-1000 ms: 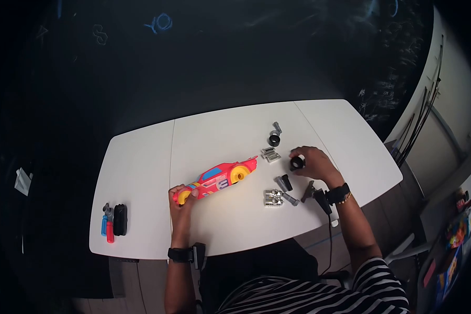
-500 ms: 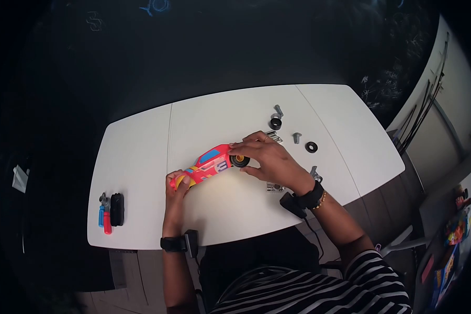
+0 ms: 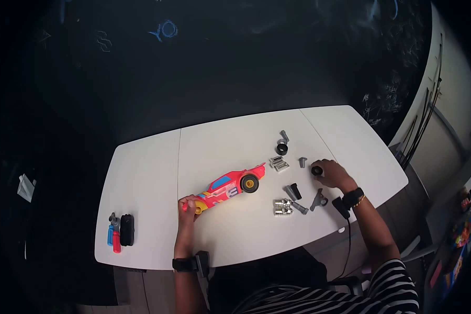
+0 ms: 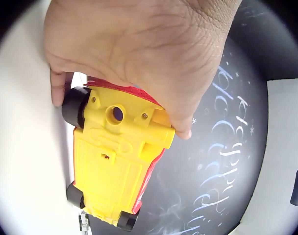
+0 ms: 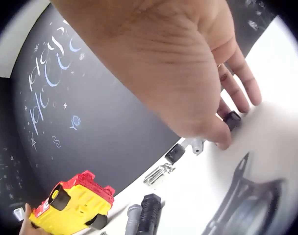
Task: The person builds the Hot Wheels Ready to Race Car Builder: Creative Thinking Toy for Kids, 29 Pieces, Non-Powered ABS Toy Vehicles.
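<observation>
My left hand grips the front end of a red toy race car, tilted with its yellow underside toward the left wrist camera. A black tire sits round the yellow hub of its near rear wheel. By the left thumb, the near front wheel shows bare yellow. Off to the right, my right hand pinches another black tire between thumb and fingers, low over the white table.
Around the right hand lie a grey bolt, silver engine pieces, a second silver piece, grey and black bolts and a grey part. Farther back is a black ring. Red-handled and blue-handled tools lie left, beside a black object.
My right hand brought a black tire to the car's bare rear hub, left it there, and moved back right to another tire. The left hand keeps its grip on the car's front.
</observation>
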Demonstrator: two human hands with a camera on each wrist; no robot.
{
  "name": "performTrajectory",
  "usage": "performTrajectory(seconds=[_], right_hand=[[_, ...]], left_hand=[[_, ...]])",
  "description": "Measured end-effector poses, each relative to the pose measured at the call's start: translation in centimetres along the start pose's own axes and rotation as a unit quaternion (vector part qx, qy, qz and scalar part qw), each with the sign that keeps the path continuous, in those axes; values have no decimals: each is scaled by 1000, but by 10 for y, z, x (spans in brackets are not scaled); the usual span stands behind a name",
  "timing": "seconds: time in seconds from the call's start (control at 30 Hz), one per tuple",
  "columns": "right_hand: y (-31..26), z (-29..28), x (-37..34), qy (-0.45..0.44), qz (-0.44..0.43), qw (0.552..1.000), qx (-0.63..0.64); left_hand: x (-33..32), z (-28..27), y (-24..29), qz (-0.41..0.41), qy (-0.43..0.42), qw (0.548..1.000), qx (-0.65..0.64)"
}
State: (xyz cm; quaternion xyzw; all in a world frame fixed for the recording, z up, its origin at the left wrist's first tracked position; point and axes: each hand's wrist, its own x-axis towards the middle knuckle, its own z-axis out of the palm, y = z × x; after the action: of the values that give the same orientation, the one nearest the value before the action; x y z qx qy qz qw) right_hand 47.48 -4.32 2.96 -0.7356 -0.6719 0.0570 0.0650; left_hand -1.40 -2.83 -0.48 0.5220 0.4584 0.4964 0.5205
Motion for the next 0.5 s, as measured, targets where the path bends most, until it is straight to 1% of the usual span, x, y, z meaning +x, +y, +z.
performTrajectory(seconds=[0.03, 0.07, 0.13, 0.2, 0.23, 0.27, 0.33, 0.37, 0.43, 0.47, 0.5], right_hand=[[-3, 1, -1, -6, -12, 999, 30], [-4, 1, -1, -9, -15, 999, 27], [-16, 3, -6, 61, -48, 996, 48], [-65, -22, -16, 111, -137, 967, 182], [-99, -42, -25, 90, -155, 945, 275], [-122, -51, -29, 88, -199, 927, 306], [-163, -62, -36, 51, -256, 895, 360], [-175, -57, -35, 82, -302, 884, 347], [-191, -49, -32, 106, -320, 897, 285], [-193, -45, -31, 106, -322, 896, 286], [-195, -42, -29, 114, -321, 910, 238]], left_hand=[[0, -1, 1, -1, 2, 1000, -2], [1, -1, 2, -9, -4, 1000, -12], [-2, -3, 1, -22, -9, 1000, -21], [1, -5, 2, -20, -25, 999, -24], [0, -5, 3, -22, -25, 999, -22], [0, -4, 6, -23, -25, 999, -26], [-2, -3, 6, -24, -27, 999, -28], [-1, -3, 5, -24, -26, 999, -32], [1, -4, 4, -22, -24, 999, -35], [1, -4, 4, -19, -28, 999, -36], [1, -5, 4, -18, -31, 999, -36]])
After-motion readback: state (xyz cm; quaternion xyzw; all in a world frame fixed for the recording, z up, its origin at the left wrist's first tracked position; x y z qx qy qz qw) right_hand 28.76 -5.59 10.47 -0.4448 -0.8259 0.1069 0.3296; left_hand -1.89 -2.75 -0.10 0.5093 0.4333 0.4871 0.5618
